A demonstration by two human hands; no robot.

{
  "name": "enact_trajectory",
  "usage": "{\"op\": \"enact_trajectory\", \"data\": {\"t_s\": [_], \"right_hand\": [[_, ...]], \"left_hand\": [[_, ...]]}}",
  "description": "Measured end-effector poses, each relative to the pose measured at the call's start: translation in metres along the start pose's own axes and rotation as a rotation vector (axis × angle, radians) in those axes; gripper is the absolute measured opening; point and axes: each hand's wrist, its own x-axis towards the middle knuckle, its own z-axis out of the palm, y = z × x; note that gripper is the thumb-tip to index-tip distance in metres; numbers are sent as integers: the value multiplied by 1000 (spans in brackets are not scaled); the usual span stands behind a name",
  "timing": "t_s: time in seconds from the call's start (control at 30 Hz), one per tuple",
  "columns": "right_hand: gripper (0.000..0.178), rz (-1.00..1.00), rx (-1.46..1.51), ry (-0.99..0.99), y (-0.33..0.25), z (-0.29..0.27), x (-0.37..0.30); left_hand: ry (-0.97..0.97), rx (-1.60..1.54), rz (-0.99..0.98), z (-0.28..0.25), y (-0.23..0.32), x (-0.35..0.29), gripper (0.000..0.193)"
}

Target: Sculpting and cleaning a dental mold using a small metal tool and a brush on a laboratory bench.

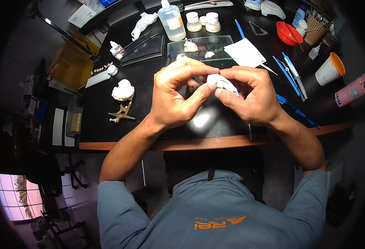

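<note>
Above the near part of the black table, my left hand [175, 92] and my right hand [253, 93] come together, fingertips pinching a small crumpled white tissue or cloth [224, 83]. Whether something is wrapped inside it cannot be seen. My left thumb and index finger press its left end, while my right thumb and fingers grip the right side. Just beyond the hands lies a glass slab [215, 43]. On it rest a cream-coloured dental model [190, 46] and a small white piece [209, 54].
Left of my hands are a white plaster model [123, 90] and a brown branched stand [122, 113]. A clear bottle [172, 23] and white jars [212, 22] stand at the back. To the right are blue-handled tools [292, 74], an orange-lidded cup [330, 69], and a red bowl [289, 33].
</note>
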Motion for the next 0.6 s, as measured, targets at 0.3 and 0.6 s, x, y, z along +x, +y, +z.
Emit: {"op": "enact_trajectory", "data": {"t_s": [0.3, 0.6], "right_hand": [[36, 170, 158, 37, 9, 5, -4], [26, 303, 334, -13, -1, 0, 1]], "left_hand": [[112, -72, -214, 3, 5, -1, 26], [34, -93, -198, -1, 5, -2, 31]]}}
